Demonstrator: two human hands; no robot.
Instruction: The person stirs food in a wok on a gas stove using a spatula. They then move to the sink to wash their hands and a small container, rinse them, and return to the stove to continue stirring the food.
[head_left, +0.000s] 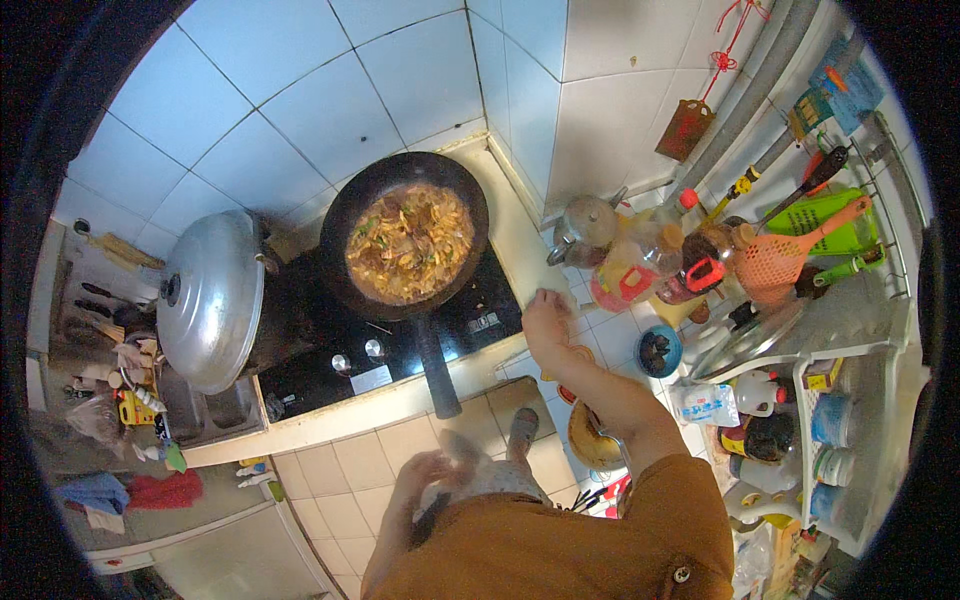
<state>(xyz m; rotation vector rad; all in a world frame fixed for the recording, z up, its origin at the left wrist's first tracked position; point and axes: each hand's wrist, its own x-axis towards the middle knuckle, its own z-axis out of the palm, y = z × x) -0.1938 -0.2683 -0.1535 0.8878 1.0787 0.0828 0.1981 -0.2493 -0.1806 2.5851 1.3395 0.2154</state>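
Note:
A dark wok (330, 279) sits on the black glass cooktop (495, 281), its handle (435, 367) pointing towards me. Cooked sliced food (411, 244) with bits of green lies in its brown sauce. My right hand (547, 319) is stretched out to the counter right of the cooktop, fingers bent; what lies under them is hidden. Low in front of my body, my left hand (431, 476) is blurred. Beside its fingers shows a greyish smear (461, 448), and I cannot tell whether the hand holds it.
Left of the cooktop a large domed metal lid (214, 300) leans beside a sink (229, 409). On the right stand a metal kettle (589, 225), oil bottles (649, 251), an orange strainer (772, 262), a blue bowl (658, 351) and a white shelf rack (806, 435) with bottles.

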